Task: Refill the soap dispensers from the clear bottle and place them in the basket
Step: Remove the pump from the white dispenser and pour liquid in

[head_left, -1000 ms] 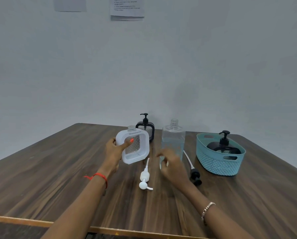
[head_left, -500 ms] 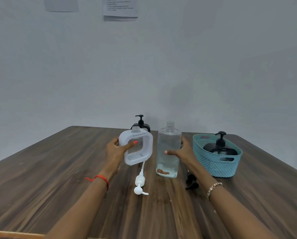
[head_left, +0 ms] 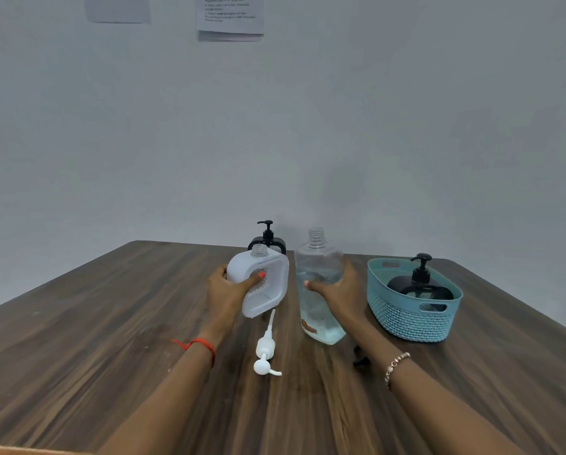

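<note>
1. The white dispenser [head_left: 270,292] is in the middle of the table [head_left: 110,323], tilted, with its neck open and no pump on it. The left hand [head_left: 229,290] grasps it, with the thumb across its front.
2. The clear bottle [head_left: 319,261] is just beside it on the right, uncapped and partly filled. The right hand [head_left: 337,287] is wrapped around its middle. I cannot tell if its base touches the table.
3. The white pump [head_left: 265,349] lies flat on the table, in front of the white dispenser.
4. A black pump [head_left: 360,359] lies under the right forearm, mostly hidden.
5. The teal basket [head_left: 413,323] stands at the right and holds one black dispenser [head_left: 419,284].
6. A second black dispenser [head_left: 267,239] stands upright behind the white one.
</note>
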